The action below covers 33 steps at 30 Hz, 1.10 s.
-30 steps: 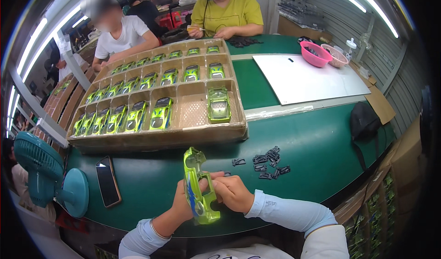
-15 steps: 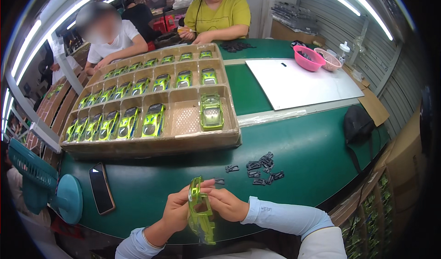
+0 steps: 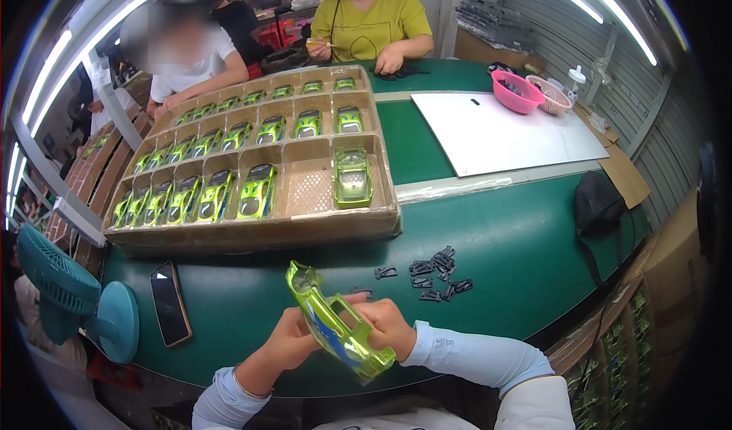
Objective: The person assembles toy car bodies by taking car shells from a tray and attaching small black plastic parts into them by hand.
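Between my two hands, above the green table's near edge, a lime-green toy car body shell [image 3: 329, 325] with a blue stripe and window openings is tilted, its side turned up. My left hand [image 3: 293, 340] grips it from the left. Fingers of my right hand [image 3: 390, 329] close on its other side; some fingertips are hidden behind the shell. Just beyond the hands lie several small dark grey plastic parts [image 3: 441, 264], with one partly hidden near the shell. A cardboard tray [image 3: 229, 235] of similar green car bodies stands farther off; one shell [image 3: 352, 182] in it has a clear top.
A phone [image 3: 170, 305] and a teal fan [image 3: 114, 323] are at the left. A white board [image 3: 503, 136], pink basin [image 3: 517, 94], light basket [image 3: 550, 98] and black bag [image 3: 596, 205] lie to the right. Two people [image 3: 374, 18] work across the table.
The car shell has turned from nearly edge-on to show its striped side, its upper end swinging left. My hands have shifted their hold with it. The person opposite has reached toward the dark parts.
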Tool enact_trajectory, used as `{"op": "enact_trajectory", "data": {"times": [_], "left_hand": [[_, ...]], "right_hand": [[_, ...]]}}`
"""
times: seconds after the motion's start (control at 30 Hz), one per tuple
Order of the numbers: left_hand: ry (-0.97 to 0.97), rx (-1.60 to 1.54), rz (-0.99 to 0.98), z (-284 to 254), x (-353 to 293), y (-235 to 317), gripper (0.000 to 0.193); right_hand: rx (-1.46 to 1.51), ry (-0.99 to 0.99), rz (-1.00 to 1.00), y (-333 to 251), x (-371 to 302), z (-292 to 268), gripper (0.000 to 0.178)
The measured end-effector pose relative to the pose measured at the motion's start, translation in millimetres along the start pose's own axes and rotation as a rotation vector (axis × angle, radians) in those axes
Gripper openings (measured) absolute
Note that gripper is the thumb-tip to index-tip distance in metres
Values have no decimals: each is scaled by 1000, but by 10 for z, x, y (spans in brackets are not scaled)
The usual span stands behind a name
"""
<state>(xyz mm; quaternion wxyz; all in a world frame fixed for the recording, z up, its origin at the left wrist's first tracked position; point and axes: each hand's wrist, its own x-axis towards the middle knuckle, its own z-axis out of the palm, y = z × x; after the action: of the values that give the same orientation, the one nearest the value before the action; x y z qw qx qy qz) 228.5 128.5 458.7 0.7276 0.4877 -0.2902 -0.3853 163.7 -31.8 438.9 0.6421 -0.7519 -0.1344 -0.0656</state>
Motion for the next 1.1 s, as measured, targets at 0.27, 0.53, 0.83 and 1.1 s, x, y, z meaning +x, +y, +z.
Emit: {"op": "enact_trajectory", "data": {"times": [0.27,0.53,0.83,1.1], "left_hand": [[115,-240,-96,-45,33,17,67],[107,-441,-135,-104,13,-21,48],[152,-529,-145,-77,-14,-65,47],[239,-190,-107,36,22,-112,63]], "right_hand": [[-611,244,-122,-39,181,-194,28],[797,-66,541,-118,187,-269,41],[-113,311,81,-195,101,-168,24],[-500,393,-515,-156,173,-353,22]]}}
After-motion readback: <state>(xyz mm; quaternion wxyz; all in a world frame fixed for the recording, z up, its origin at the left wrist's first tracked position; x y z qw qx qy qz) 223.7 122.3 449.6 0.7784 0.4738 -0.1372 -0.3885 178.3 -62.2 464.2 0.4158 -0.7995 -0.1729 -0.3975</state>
